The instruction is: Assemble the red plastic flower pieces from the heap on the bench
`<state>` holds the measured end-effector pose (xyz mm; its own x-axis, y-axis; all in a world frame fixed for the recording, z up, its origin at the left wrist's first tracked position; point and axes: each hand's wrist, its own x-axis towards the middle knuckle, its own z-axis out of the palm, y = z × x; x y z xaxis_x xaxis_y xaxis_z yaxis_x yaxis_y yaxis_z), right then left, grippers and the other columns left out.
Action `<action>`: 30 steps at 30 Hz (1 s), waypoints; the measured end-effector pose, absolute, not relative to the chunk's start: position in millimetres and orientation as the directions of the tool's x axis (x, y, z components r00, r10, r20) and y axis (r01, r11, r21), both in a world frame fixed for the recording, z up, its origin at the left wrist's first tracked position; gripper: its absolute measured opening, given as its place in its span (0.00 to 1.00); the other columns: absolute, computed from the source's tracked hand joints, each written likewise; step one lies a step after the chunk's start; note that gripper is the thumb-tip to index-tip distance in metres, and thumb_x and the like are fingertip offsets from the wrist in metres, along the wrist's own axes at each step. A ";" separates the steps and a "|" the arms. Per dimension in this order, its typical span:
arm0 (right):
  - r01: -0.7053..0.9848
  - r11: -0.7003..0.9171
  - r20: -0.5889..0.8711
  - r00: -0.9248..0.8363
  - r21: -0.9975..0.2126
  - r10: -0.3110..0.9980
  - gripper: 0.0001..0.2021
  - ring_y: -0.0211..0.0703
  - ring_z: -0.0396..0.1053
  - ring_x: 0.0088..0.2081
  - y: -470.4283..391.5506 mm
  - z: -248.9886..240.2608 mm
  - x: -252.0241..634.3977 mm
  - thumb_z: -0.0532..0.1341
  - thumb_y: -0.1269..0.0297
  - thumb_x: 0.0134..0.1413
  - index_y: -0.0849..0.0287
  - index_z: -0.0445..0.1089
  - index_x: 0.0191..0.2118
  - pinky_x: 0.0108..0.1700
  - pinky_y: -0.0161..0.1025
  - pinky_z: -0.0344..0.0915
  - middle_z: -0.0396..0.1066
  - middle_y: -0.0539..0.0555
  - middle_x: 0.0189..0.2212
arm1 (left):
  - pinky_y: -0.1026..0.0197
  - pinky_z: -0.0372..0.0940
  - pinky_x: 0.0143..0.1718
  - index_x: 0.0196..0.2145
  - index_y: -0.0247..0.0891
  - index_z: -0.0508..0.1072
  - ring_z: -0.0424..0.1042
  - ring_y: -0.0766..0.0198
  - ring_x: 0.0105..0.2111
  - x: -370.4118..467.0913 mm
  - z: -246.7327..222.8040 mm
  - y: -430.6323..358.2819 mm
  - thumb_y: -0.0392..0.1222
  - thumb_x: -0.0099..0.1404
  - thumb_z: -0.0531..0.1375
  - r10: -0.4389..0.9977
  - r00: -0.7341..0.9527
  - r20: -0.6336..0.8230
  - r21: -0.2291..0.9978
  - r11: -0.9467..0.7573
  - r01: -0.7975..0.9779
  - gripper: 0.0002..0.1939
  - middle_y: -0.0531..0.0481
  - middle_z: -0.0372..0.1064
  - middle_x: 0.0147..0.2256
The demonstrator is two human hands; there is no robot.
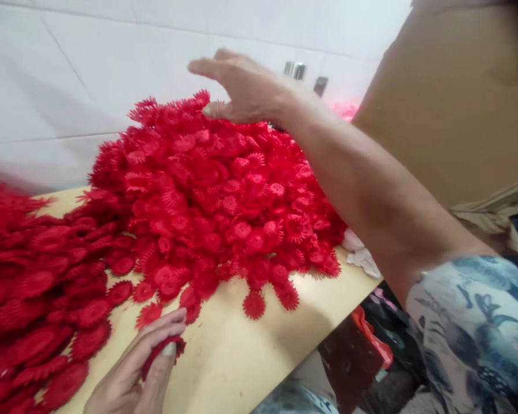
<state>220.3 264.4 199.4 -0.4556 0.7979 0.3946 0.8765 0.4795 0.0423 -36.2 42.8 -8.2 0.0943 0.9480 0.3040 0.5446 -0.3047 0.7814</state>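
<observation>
Near the bottom of the view, my left hand [133,368] is closed around a small red fringed flower piece [157,353], thumb on one side and fingers on the other. My right hand [237,86] is raised at the back of a big heap of red flower pieces [224,190]. Its fingers are stretched out and the thumb is apart from them; nothing shows between them. The thumb tip overlaps the top of the heap, and I cannot tell whether it touches. A few single pieces [254,305] lie at the heap's front edge.
A second pile of larger red pieces [30,299] spreads over the left of the pale yellow table [224,368]. White tiled wall [90,57] stands behind. To the right are a large brown cardboard sheet [449,103] and a crumpled white cloth or tissue [362,259].
</observation>
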 end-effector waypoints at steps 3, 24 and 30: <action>0.808 0.588 0.468 -0.532 0.034 0.705 0.24 0.40 0.61 0.54 202.3 188.6 239.7 0.51 0.56 0.59 0.63 0.57 0.57 0.51 0.37 0.61 0.63 0.53 0.54 | 0.73 0.67 0.40 0.39 0.47 0.72 0.73 0.66 0.41 -28.0 -10.7 43.5 0.40 0.61 0.55 0.935 0.199 0.294 0.758 -0.355 0.547 0.09 0.55 0.73 0.41; 0.948 0.196 0.346 -0.102 -0.250 0.933 0.20 0.52 0.61 0.51 9.8 -35.3 292.2 0.56 0.57 0.55 0.63 0.60 0.51 0.51 0.51 0.63 0.63 0.64 0.49 | 0.57 0.61 0.51 0.31 0.40 0.69 0.55 0.59 0.58 51.2 6.4 41.5 0.37 0.65 0.45 0.824 0.566 -0.028 0.682 -0.398 0.614 0.14 0.41 0.66 0.50; 0.948 0.254 0.387 -0.164 -0.193 0.907 0.26 0.54 0.59 0.51 -0.1 -29.8 276.7 0.58 0.53 0.52 0.64 0.59 0.54 0.50 0.51 0.62 0.60 0.65 0.49 | 0.57 0.60 0.52 0.33 0.39 0.69 0.59 0.58 0.56 43.5 3.7 40.8 0.38 0.64 0.47 0.853 0.522 0.006 0.706 -0.373 0.602 0.11 0.40 0.66 0.50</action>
